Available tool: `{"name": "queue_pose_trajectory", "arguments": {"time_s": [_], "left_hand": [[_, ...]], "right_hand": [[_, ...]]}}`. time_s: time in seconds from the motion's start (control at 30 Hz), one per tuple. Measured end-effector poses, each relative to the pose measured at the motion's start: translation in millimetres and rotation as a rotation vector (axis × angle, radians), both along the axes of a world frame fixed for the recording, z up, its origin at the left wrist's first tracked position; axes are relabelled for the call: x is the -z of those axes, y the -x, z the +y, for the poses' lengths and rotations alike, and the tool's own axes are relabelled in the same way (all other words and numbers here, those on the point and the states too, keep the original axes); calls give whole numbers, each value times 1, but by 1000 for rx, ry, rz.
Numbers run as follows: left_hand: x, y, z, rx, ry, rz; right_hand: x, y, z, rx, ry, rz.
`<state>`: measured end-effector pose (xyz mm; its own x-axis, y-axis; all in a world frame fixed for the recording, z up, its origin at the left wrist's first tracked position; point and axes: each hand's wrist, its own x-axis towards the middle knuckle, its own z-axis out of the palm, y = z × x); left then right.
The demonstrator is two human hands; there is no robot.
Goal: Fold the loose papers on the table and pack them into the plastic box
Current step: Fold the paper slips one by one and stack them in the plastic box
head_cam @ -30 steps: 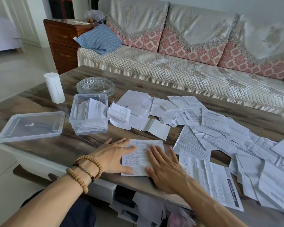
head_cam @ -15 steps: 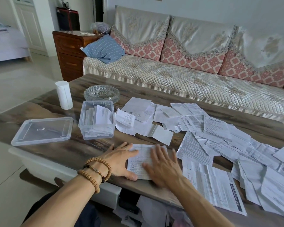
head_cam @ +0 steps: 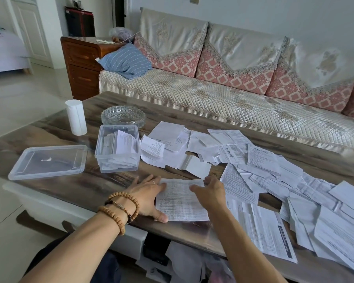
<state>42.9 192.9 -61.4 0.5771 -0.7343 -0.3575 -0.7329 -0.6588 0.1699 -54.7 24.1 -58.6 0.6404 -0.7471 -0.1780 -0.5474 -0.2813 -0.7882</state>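
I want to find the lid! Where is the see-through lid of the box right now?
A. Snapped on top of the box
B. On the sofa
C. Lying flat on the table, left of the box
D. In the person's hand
C: the lid lies flat on the table, left of the open plastic box, which holds folded papers.

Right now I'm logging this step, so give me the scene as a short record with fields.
left hand: flat on left edge of the sheet
right hand: fingers curled at the sheet's far right corner
box: open, folded papers inside
lid: off, left of box
loose papers: spread across table, unfolded
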Motion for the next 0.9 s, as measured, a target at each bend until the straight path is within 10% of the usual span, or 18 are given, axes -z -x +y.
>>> {"name": "queue_pose_trajectory", "arguments": {"time_s": [0.47, 0.9], "left_hand": [[-3, 26, -10, -97, 361, 13], [13, 127, -119, 240, 503, -1]], "right_hand": [[-18, 33, -11, -118, -1, -34], [-3, 140, -91, 97, 136, 98]]}}
